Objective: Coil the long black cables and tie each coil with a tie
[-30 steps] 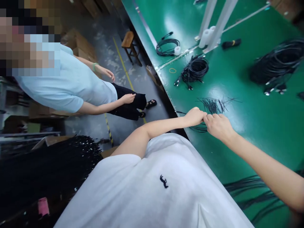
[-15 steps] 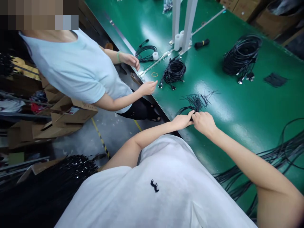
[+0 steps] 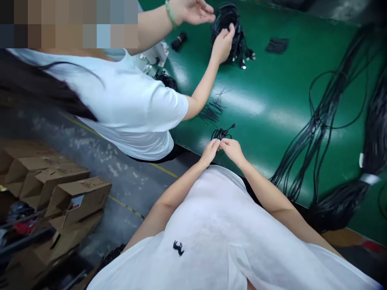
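A small coiled black cable is at the near edge of the green table, a plug end sticking out to its upper right. My left hand pinches the near side of the coil. Close beside it, my right hand is closed at the same spot, thumb and fingertips together. Whether a thin tie is between the fingertips is too small to tell. Just beyond lie loose black twist ties, partly hidden by a co-worker's arm.
A co-worker in a light blue shirt leans in from the left, hands around a large bundle of coiled cables. A stack of black ties lies beyond. Long loose cables spread across the right side. Cardboard boxes stand at lower left.
The view has swung to the right. The co-worker has leaned forward and reached across to the large cable bundle. My hands stay together at the small coil, whose plug end now shows.
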